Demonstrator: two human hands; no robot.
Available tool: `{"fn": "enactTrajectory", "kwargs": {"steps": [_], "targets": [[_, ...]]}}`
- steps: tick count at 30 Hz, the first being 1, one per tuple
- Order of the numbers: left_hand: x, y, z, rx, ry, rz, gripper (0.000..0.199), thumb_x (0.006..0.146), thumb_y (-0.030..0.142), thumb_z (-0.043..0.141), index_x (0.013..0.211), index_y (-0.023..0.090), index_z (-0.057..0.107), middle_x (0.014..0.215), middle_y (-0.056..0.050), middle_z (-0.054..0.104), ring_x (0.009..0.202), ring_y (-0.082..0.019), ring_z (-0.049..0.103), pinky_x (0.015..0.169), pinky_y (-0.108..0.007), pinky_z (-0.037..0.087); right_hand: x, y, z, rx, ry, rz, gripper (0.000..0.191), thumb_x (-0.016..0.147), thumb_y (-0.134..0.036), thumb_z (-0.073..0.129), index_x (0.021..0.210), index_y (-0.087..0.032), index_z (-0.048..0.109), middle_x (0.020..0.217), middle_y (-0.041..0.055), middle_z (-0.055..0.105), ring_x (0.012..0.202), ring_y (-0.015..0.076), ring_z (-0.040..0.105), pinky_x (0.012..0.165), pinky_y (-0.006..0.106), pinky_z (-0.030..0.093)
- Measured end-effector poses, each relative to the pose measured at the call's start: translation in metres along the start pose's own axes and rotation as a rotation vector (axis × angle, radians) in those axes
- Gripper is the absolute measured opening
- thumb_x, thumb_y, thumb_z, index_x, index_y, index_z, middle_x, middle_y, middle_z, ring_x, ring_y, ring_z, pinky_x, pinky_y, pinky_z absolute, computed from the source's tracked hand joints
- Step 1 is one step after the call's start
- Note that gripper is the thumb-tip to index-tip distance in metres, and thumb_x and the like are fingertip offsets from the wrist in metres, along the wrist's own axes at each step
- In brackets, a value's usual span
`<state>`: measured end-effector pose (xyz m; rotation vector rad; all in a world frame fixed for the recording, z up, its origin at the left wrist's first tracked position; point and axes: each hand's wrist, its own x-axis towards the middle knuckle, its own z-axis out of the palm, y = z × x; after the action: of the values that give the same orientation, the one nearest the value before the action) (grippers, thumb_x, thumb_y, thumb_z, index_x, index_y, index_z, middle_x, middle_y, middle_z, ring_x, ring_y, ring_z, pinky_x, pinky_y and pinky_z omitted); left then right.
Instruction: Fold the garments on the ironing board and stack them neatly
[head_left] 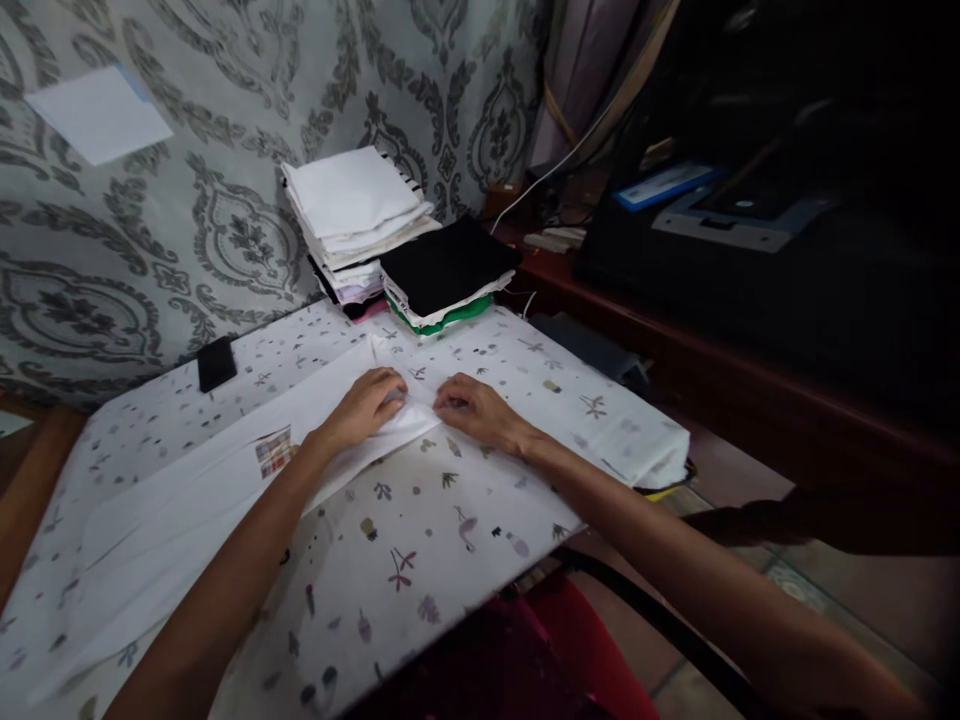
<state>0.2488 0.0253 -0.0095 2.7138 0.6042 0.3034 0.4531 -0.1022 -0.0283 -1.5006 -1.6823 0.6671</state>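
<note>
A white cloth garment (202,480) with a small plaid patch (275,452) lies lengthwise over the patterned table cover. At its right end, my left hand (369,402) has its fingers curled around the white fabric. My right hand (478,408) is closed at the garment's right tip, a short gap from my left hand, with fingers bent together; the fabric edge runs up to its fingertips. What lies inside the curled fingers of my right hand is mostly hidden.
Folded clothes stand in a white-topped stack (360,200) and a black-topped stack (450,265) at the back. A black phone (217,364) lies at the back left. Patterned cover (420,560) spreads in front; a dark wooden desk (720,360) borders the right.
</note>
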Motion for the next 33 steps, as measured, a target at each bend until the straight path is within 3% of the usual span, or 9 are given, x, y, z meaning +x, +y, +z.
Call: {"fn": "enactTrajectory", "kwargs": {"steps": [6,9,12,16,18,21,24,27,33], "targets": [[0.001,0.002,-0.001,0.011,-0.026,0.009,0.014,0.093,0.027,0.054,0.102,0.022,0.063,0.096,-0.006,0.062,0.097,-0.024,0.053,0.089,-0.04,0.045,-0.001,-0.002,0.001,-0.12,-0.025,0.008,0.005,0.083,-0.016,0.065,0.083,-0.019,0.068,0.109,0.0082,0.062,0.103,0.0226,0.06,0.092,0.039,0.049],[0.005,0.005,0.001,0.044,-0.036,0.018,0.013,0.093,0.024,0.051,0.086,0.021,0.062,0.083,-0.004,0.059,0.085,-0.021,0.051,0.087,-0.039,0.044,-0.001,-0.003,0.002,-0.135,-0.027,0.005,0.007,0.084,-0.015,0.062,0.079,-0.019,0.066,0.108,0.0086,0.062,0.101,0.0221,0.06,0.09,0.038,0.049],[0.001,0.008,-0.002,0.048,0.021,-0.035,0.012,0.092,0.022,0.049,0.087,0.021,0.06,0.088,-0.005,0.061,0.089,-0.022,0.051,0.088,-0.039,0.043,-0.001,-0.003,0.003,-0.151,-0.026,0.008,0.008,0.084,-0.015,0.06,0.078,-0.019,0.064,0.107,0.0087,0.062,0.099,0.0216,0.06,0.089,0.038,0.049],[-0.036,0.005,-0.023,0.015,0.168,-0.17,0.022,0.09,0.029,0.048,0.108,0.02,0.058,0.113,-0.009,0.061,0.108,-0.025,0.053,0.095,-0.04,0.043,-0.004,-0.004,0.004,-0.194,-0.027,0.004,0.007,0.086,-0.018,0.058,0.081,-0.019,0.063,0.109,0.0089,0.062,0.103,0.0232,0.059,0.092,0.039,0.048],[-0.071,0.0,-0.037,-0.017,0.205,-0.345,0.022,0.091,0.033,0.045,0.104,0.021,0.057,0.106,-0.008,0.063,0.101,-0.024,0.058,0.088,-0.037,0.045,-0.004,-0.005,0.005,-0.203,-0.03,0.002,0.009,0.088,-0.022,0.057,0.082,-0.02,0.064,0.11,0.0088,0.062,0.105,0.0242,0.059,0.093,0.04,0.048],[-0.126,-0.005,-0.054,-0.032,0.147,-0.689,0.025,0.09,0.044,0.044,0.089,0.022,0.057,0.083,-0.003,0.063,0.079,-0.022,0.06,0.069,-0.031,0.043,-0.004,-0.005,0.009,-0.204,-0.028,0.008,0.015,0.089,-0.032,0.059,0.08,-0.021,0.064,0.11,0.0092,0.061,0.105,0.0259,0.058,0.092,0.041,0.049],[-0.161,-0.004,-0.055,0.039,0.065,-0.839,0.031,0.087,0.052,0.044,0.08,0.023,0.054,0.073,-0.002,0.06,0.07,-0.022,0.057,0.063,-0.031,0.038,-0.002,-0.004,0.016,-0.212,0.02,0.021,0.019,0.088,-0.035,0.06,0.075,-0.022,0.063,0.106,0.0093,0.061,0.104,0.0271,0.058,0.092,0.043,0.049],[-0.168,-0.001,-0.048,0.064,0.051,-0.81,0.03,0.086,0.05,0.042,0.078,0.023,0.052,0.076,-0.003,0.06,0.071,-0.021,0.055,0.063,-0.03,0.035,-0.001,-0.001,0.021,-0.219,0.064,0.022,0.02,0.086,-0.034,0.059,0.072,-0.022,0.062,0.104,0.0088,0.061,0.102,0.0273,0.058,0.091,0.044,0.049],[-0.151,-0.008,-0.047,-0.091,0.009,-0.772,0.032,0.078,0.054,0.05,0.073,0.022,0.051,0.074,-0.002,0.056,0.07,-0.02,0.051,0.064,-0.03,0.035,0.0,0.0,0.019,-0.178,0.017,0.036,0.022,0.086,-0.036,0.056,0.071,-0.021,0.063,0.106,0.0094,0.061,0.1,0.0256,0.058,0.083,0.04,0.05]]}}
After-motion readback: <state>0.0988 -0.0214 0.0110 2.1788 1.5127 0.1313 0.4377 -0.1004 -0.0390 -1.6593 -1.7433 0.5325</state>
